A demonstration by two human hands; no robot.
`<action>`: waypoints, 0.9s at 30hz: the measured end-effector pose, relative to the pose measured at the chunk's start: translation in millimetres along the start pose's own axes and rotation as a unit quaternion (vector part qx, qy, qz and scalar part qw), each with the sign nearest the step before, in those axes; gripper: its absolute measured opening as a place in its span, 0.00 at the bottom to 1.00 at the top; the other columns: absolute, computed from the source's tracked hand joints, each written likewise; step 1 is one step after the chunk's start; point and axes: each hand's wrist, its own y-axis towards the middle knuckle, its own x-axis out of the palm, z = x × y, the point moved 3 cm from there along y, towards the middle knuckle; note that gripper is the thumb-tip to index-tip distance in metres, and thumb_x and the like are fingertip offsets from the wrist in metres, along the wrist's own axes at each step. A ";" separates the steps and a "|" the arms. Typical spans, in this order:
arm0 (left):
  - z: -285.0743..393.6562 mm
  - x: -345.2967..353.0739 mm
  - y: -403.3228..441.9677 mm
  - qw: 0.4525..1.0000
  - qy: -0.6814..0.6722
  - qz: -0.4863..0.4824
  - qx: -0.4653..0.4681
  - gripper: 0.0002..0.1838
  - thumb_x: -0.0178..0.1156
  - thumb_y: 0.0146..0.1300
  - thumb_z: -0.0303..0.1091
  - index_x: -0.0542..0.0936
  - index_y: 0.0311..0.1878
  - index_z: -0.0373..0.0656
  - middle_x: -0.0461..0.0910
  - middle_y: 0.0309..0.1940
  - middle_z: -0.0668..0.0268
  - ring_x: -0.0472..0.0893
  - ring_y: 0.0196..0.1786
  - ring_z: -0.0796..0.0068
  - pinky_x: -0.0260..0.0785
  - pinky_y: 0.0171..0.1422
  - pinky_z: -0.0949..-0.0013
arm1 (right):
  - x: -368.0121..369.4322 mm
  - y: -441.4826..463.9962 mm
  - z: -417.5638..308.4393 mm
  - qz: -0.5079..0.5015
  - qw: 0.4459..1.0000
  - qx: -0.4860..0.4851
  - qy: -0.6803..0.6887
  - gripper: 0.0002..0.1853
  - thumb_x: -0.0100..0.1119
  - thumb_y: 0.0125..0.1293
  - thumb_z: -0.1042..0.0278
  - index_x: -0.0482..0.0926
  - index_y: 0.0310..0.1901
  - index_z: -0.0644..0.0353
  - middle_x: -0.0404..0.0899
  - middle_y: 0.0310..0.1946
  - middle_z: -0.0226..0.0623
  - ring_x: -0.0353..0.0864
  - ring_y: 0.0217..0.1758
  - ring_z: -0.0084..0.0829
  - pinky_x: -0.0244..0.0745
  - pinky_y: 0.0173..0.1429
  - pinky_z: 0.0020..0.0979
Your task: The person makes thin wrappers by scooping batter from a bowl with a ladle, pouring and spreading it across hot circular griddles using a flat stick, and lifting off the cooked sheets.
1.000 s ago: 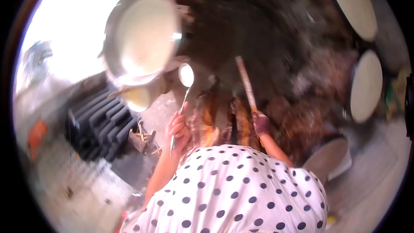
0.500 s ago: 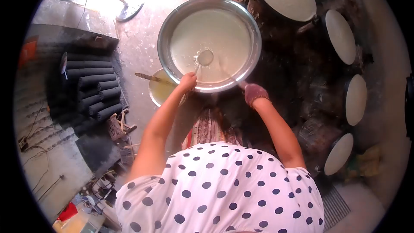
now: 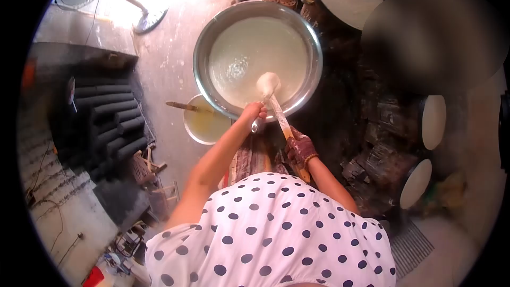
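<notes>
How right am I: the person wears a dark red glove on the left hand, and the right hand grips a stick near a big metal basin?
Not quite: the head view shows the dark red glove on the right hand; the left hand is bare. The right hand does grip a stick near the big metal basin.
</notes>
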 end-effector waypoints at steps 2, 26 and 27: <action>17.0 35.8 -53.9 0.998 0.008 -0.020 0.061 0.10 0.46 0.69 0.31 0.67 0.52 0.45 0.63 0.18 0.74 0.61 0.14 0.82 0.53 0.17 0.79 | 0.0 -31.7 -14.7 -0.018 0.997 0.005 0.071 0.26 0.51 0.64 0.68 0.68 0.66 0.47 0.79 0.26 0.35 0.74 0.20 0.24 0.71 0.24 0.27; 27.6 249.8 -218.8 0.869 0.352 -0.232 0.258 0.21 0.46 0.71 0.32 0.67 0.65 0.40 0.62 0.15 0.76 0.62 0.14 0.86 0.52 0.17 0.80 | -176.1 -189.1 -1.4 0.447 0.726 -0.449 -0.269 0.27 0.59 0.62 0.63 0.69 0.64 0.41 0.78 0.40 0.41 0.79 0.39 0.43 0.76 0.42 0.39; 7.0 272.0 -211.0 0.861 0.380 -0.224 0.253 0.22 0.46 0.71 0.32 0.65 0.67 0.40 0.62 0.14 0.75 0.62 0.14 0.86 0.51 0.17 0.80 | -192.4 -188.6 10.0 0.466 0.725 -0.435 -0.260 0.27 0.59 0.62 0.63 0.69 0.64 0.41 0.78 0.40 0.41 0.79 0.39 0.43 0.76 0.42 0.39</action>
